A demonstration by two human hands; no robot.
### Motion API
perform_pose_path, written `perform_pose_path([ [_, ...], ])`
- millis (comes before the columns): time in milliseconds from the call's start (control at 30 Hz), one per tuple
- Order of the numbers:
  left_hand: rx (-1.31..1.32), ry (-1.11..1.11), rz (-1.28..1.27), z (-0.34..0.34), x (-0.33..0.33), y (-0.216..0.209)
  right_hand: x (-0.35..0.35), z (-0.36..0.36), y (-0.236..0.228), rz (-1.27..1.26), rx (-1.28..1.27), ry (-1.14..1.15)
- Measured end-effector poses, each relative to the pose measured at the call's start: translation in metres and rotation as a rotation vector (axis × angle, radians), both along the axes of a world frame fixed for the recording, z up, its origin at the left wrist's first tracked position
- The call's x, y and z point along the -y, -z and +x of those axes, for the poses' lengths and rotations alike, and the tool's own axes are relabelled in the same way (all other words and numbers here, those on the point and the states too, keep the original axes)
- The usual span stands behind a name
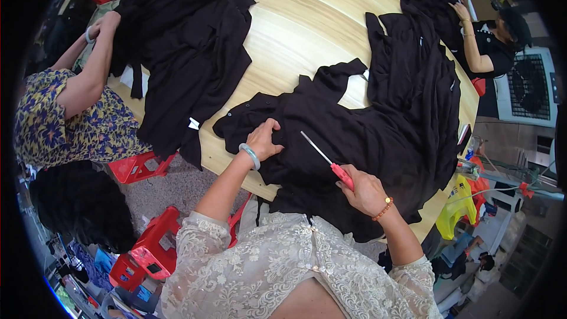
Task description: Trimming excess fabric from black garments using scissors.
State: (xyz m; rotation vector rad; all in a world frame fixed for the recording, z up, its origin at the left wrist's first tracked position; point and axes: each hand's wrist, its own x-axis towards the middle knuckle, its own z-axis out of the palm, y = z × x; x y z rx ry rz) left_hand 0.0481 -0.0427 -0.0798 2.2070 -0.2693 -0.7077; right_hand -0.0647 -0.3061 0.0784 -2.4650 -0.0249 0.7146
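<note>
A black garment (307, 112) with small buttons is spread over the near part of the table in front of me. My left hand (263, 140), with a pale bangle at the wrist, rests on its left part, thumb and forefinger apart. In my right hand (365, 192), over the lower middle of the cloth, is a slim tool (341, 175) with a red handle and a long thin metal shaft. Its shaft points up and left, towards the garment's middle. The exact kind of its tip is too small to tell.
More black garments (189, 53) lie at the left, with a white tag. A person in a flowered top (88, 106) handles them. Another person (493, 47) works at the far right. Bare wood of the table (307, 18) shows between. Red stools (155, 245) stand lower left; a yellow bag (458, 208) hangs right.
</note>
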Motion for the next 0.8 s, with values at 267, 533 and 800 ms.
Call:
perform_pose_path([
  [267, -0.383, -0.338, -0.517, -0.009, -0.005, 0.0, 0.003, -0.008, -0.01, -0.022, 0.037, -0.055],
  [533, 0.116, -0.312, -0.435, -0.037, 0.002, -0.019, 0.0, -0.01, -0.018, -0.079, 0.011, -0.221],
  [800, 0.308, -0.228, -0.459, -0.043, 0.001, -0.033, -0.001, -0.006, -0.025, -0.064, 0.003, -0.286],
])
